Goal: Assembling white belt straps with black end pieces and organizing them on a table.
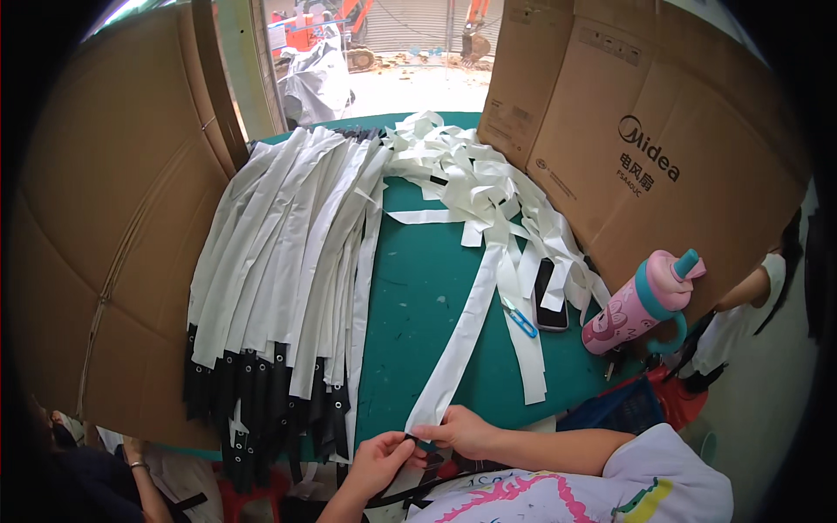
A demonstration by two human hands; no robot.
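Now, left hand (384,462): thumb and fingers pinched at the lower end of the strip, on a small dark piece (410,438); probably steadying it against the white.
Right hand (462,431): thumb and fingertips pinching the same end from the right, close beside the left; likely keeps the edge flat. Contact under the fingers hidden.
Long white strip (462,336): runs from the heap down the table to both hands, at the near edge; tail left lying, perhaps so the table bears its length.
Heap of white strips (471,170): loose, tangled, far side and right; seems parked within reach.
Stack of strips (283,235): left, laid lengthwise, overlapping; black ends (253,383) with eyelets face the person and hang past the edge, presumably lined up for sorting.
Blue-handled tool (521,322): on a short strip (528,370), near the right hand's side, maybe for easy pickup.
Phone (551,301): beside the tool, partly under strips.
Pink cup (636,301): right edge, apparently kept out of the way.
Cardboard (602,113): stands behind the cup, maybe a screen.
Green table (410,288): carries it all.
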